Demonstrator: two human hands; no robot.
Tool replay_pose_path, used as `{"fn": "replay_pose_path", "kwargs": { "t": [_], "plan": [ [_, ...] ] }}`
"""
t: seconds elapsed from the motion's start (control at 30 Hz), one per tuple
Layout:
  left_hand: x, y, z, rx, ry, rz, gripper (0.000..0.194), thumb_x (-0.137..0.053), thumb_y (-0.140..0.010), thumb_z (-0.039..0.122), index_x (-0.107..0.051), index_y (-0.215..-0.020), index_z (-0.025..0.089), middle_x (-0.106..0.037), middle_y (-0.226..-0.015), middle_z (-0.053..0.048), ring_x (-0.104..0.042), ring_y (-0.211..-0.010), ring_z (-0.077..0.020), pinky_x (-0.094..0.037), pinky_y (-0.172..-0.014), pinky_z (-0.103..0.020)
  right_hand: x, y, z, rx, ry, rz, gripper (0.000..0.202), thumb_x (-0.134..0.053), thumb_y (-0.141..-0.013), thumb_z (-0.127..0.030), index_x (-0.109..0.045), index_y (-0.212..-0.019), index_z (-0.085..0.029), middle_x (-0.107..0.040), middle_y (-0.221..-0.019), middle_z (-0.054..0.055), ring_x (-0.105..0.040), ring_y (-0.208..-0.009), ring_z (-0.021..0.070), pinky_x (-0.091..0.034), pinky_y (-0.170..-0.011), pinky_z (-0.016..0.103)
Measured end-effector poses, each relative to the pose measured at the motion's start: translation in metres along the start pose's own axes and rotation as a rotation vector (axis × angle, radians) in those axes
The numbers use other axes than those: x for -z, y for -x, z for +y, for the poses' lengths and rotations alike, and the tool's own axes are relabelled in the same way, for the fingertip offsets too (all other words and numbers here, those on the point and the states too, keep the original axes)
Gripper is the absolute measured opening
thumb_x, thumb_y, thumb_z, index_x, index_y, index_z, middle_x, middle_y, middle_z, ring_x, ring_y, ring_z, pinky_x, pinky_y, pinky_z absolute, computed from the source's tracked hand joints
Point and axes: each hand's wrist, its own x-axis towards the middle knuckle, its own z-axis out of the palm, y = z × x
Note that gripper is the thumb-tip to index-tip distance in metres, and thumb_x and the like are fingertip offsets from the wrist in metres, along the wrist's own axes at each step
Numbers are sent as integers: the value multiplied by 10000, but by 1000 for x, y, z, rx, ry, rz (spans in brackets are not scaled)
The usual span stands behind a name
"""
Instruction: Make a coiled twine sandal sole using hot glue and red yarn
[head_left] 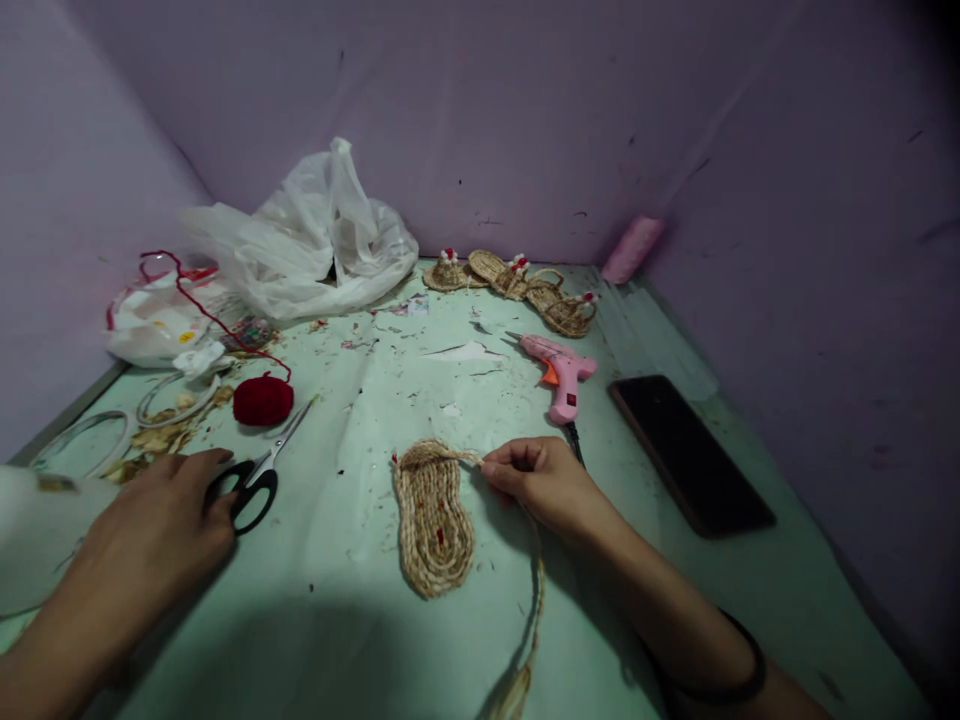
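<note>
A small sandal sole of coiled, braided straw lies flat on the table, with small red bits on it. From its upper end a straw braid runs to my right hand, which pinches it between thumb and fingers. The braid's loose tail hangs down toward the near edge and ends in frayed fibres. On the left, my left hand has its thumb and fingers at the black handles of a pair of scissors. The scissors' blades point away, up and to the right. Part of one handle is hidden by the fingers.
Behind lie a pink glue gun, several finished straw sandals and a white plastic bag. A dark phone lies at right. Red yarn and white rings are at left. A pink roll leans by the wall.
</note>
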Motion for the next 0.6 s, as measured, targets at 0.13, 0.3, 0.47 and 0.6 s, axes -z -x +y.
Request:
{"fn": "replay_pose_path", "kwargs": {
  "t": [0.13, 0.3, 0.47, 0.6],
  "plan": [
    [7, -2, 6, -98, -3, -43, 303, -339, -803, 173, -586, -977, 154, -614, -829, -62, -581, -776, -219, -425, -664, -287, 0, -1, 0, -6, 17, -2, 109, -584, -655, -92, -620, -556, -124, -504, -415, -35, -413, -374, 61, -298, -415, 212],
    [5, 4, 15, -91, 22, -135, 413, -310, -805, 225, -543, -1130, 122, -582, -1087, -131, -578, -914, -272, -431, -755, -353, 0, -2, -1, -47, 26, 1, 94, -594, -647, -85, -619, -563, -119, -506, -400, -32, -403, -370, 58, -284, -411, 211],
    [21, 1, 27, -18, 39, -303, 388, -305, -812, 238, -508, -1131, 151, -601, -1054, -156, -595, -881, -322, -427, -698, -388, 1, -2, -1, -34, 5, -6, 82, -608, -636, -92, -622, -559, -114, -512, -415, -29, -418, -375, 60, -291, -417, 214],
    [32, -3, 24, 35, 197, -189, 334, -347, -781, 288, -512, -1044, 165, -657, -924, -104, -623, -815, -277, -453, -678, -357, 1, -3, 1, -19, 10, -12, 75, -608, -638, -97, -627, -567, -113, -510, -416, -28, -419, -375, 65, -288, -417, 219]
  ]
}}
